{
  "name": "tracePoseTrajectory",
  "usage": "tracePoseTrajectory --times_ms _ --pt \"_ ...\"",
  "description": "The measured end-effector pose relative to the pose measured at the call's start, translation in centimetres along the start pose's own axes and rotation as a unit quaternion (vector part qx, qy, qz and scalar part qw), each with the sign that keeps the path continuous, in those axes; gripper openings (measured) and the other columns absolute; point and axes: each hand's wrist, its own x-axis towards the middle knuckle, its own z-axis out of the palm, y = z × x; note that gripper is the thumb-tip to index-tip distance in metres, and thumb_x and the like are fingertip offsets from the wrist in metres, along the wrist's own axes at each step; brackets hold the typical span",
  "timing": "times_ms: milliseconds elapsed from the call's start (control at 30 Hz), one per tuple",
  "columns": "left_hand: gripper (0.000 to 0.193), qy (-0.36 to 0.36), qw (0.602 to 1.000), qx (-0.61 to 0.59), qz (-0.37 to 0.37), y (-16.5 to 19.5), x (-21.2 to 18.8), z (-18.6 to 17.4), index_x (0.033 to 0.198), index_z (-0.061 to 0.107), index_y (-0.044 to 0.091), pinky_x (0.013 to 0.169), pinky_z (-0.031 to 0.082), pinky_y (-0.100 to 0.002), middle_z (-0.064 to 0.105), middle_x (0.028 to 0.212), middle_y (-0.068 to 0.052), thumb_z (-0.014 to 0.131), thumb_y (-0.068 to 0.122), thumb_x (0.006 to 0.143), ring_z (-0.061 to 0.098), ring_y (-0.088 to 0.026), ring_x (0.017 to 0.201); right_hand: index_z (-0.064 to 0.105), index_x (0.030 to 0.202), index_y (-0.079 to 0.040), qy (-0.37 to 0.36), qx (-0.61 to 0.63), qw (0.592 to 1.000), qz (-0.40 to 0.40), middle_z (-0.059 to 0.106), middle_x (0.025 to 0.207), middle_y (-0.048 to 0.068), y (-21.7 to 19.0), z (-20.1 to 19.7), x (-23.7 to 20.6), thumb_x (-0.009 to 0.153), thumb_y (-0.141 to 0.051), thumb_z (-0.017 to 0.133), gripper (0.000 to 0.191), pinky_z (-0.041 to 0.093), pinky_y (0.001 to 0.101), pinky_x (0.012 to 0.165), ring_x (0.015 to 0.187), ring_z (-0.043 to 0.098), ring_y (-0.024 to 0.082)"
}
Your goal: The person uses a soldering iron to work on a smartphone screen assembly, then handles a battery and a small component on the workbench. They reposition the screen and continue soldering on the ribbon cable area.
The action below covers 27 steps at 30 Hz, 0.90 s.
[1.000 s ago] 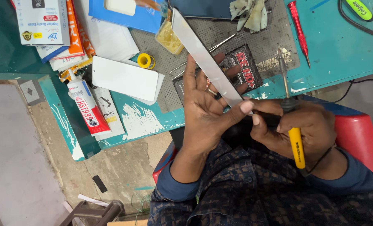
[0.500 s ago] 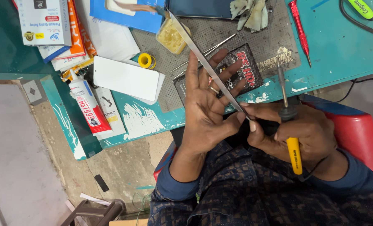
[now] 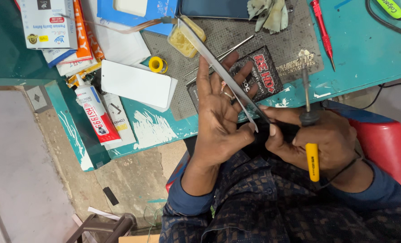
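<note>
My left hand (image 3: 218, 117) has its fingers spread behind a long thin silver panel (image 3: 214, 65), with the thumb pressing the panel's near end. The panel is seen nearly edge-on and slants up toward the yellow flux tub (image 3: 185, 37). My right hand (image 3: 317, 141) grips a soldering iron with a yellow handle (image 3: 312, 159), its metal tip (image 3: 305, 85) pointing away over the mat. The right fingertips pinch the panel's near end, next to the left thumb. A black packet (image 3: 261, 74) with red print lies on the mat under the left fingers.
A grey work mat (image 3: 236, 27) covers the teal bench (image 3: 367, 54). On the bench lie a white card (image 3: 135, 83), a solder spool (image 3: 157, 65), a glue tube (image 3: 94, 112), boxes (image 3: 47, 22), tweezers (image 3: 220, 56) and a red screwdriver (image 3: 323, 31). A red seat (image 3: 387, 144) is at right.
The silver panel has turned from showing its flat face to nearly edge-on. My left fingers have spread wider behind it. The soldering iron has stayed in my right hand.
</note>
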Motion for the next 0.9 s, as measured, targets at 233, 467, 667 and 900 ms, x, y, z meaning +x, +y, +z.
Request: tracePoseTrajectory --times_ms 233,467,667,900 --pt "0.132 0.014 1.000 -0.006 -0.019 -0.2 0.0 0.8 0.171 -0.013 0.020 0.127 0.037 -0.047 0.021 0.169 -0.017 0.066 -0.018 0.073 0.032 -0.036 0.158 0.039 0.082 -0.004 0.060 0.063 0.996 -0.030 0.073 0.110 0.020 0.1 0.2 0.1 0.083 -0.010 0.081 0.042 0.059 0.0328 0.068 0.088 0.076 0.026" --pt "0.129 0.011 1.000 -0.007 -0.006 -0.2 0.0 0.7 0.171 -0.015 0.017 0.114 0.051 -0.042 0.028 0.161 -0.014 0.062 -0.019 0.073 0.038 -0.029 0.151 0.033 0.106 -0.001 0.075 0.062 0.995 -0.031 0.070 0.124 0.029 0.8 0.4 -0.2 0.093 0.003 0.076 0.046 0.064 0.0313 0.080 0.103 0.078 0.031" --pt "0.132 0.023 0.999 0.023 0.011 -0.4 0.1 1.2 0.171 -0.018 0.016 0.111 0.052 -0.040 0.031 0.157 -0.011 0.064 -0.019 0.073 0.042 -0.025 0.147 0.032 0.106 0.000 0.083 0.073 0.993 -0.028 0.067 0.126 0.034 0.5 0.5 0.1 0.093 0.008 0.073 0.044 0.064 0.0355 0.088 0.107 0.076 0.035" --pt "0.131 0.041 0.987 0.153 0.018 -0.6 -0.7 2.5 0.167 -0.019 0.013 0.117 0.048 -0.039 0.030 0.157 -0.014 0.073 -0.014 0.077 0.043 -0.025 0.142 0.034 0.100 0.002 0.114 0.142 0.983 -0.017 0.063 0.118 0.041 0.7 1.2 0.6 0.089 0.010 0.071 0.039 0.064 0.0407 0.090 0.110 0.071 0.039"
